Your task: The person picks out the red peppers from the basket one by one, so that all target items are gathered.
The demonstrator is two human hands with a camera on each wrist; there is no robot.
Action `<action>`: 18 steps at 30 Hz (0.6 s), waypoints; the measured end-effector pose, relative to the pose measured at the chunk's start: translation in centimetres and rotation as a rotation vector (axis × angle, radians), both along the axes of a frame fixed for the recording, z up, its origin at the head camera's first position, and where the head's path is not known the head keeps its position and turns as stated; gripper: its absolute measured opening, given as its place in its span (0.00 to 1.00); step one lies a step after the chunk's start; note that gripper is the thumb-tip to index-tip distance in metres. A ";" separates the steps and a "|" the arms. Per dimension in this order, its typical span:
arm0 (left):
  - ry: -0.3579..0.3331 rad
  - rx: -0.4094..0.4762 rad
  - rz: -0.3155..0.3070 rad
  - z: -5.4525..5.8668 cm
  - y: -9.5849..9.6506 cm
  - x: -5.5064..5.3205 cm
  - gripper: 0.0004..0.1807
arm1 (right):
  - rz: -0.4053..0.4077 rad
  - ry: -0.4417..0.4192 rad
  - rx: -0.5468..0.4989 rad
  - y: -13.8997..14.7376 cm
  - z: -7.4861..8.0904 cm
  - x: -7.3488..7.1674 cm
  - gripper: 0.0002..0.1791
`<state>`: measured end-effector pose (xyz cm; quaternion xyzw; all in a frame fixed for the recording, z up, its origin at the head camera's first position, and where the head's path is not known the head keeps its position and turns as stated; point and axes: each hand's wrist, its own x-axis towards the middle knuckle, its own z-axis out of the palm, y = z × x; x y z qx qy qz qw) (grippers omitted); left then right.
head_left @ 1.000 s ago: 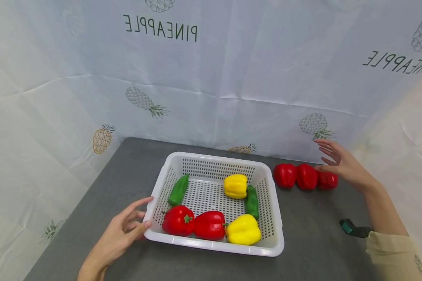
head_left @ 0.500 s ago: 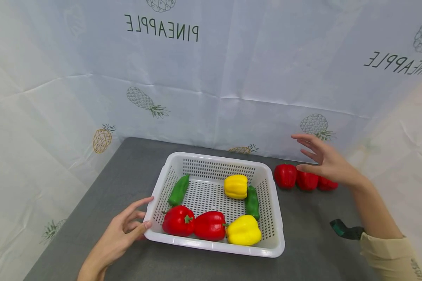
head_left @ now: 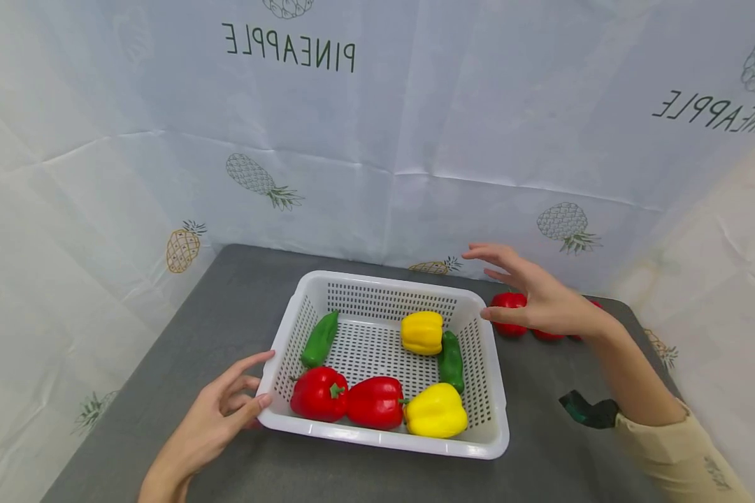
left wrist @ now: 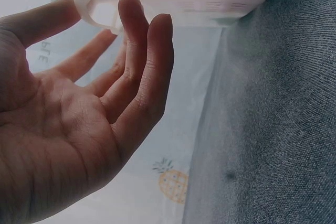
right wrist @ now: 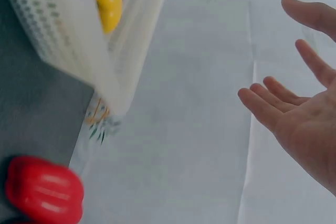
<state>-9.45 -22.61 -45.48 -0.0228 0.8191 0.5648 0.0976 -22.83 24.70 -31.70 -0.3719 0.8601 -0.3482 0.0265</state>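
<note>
A white slotted plastic basket (head_left: pixel 377 439) holds two red bell peppers (head_left: pixel 375 403), two yellow bell peppers (head_left: pixel 436 411) and two green peppers (head_left: pixel 451 362). My left hand (head_left: pixel 210 416) is at its left side, thumb and index fingertip on the rim; the left wrist view has the curled fingers (left wrist: pixel 137 72) against the outer wall. Nothing is in my right hand (head_left: pixel 544 297), which hovers at the basket's back right corner with thumb and fingers spread apart. Below and behind it are red bell peppers (head_left: pixel 508 300) on the table, partly hidden by the hand.
The dark grey table (head_left: pixel 239 293) is backed by a white curtain (head_left: pixel 377 126) printed with pineapples. A dark green strap (head_left: pixel 588 411) hangs at my right sleeve (head_left: pixel 673 447). The right wrist view shows one loose red bell pepper (right wrist: pixel 44 190) beneath the basket's corner.
My right hand has moved left, from over the rightmost loose red pepper to the basket's back right corner, staying empty. The left hand and the basket have kept their places.
</note>
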 end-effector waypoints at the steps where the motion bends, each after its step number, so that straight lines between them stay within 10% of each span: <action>1: 0.003 0.004 -0.002 0.0 0.0 0.0 0.39 | 0.009 -0.008 0.013 -0.5 0.0 0.0 0.46; 18: -0.006 0.004 0.005 0.1 0.1 0.1 0.40 | 0.271 -0.308 0.135 -9.2 -1.4 -0.4 0.46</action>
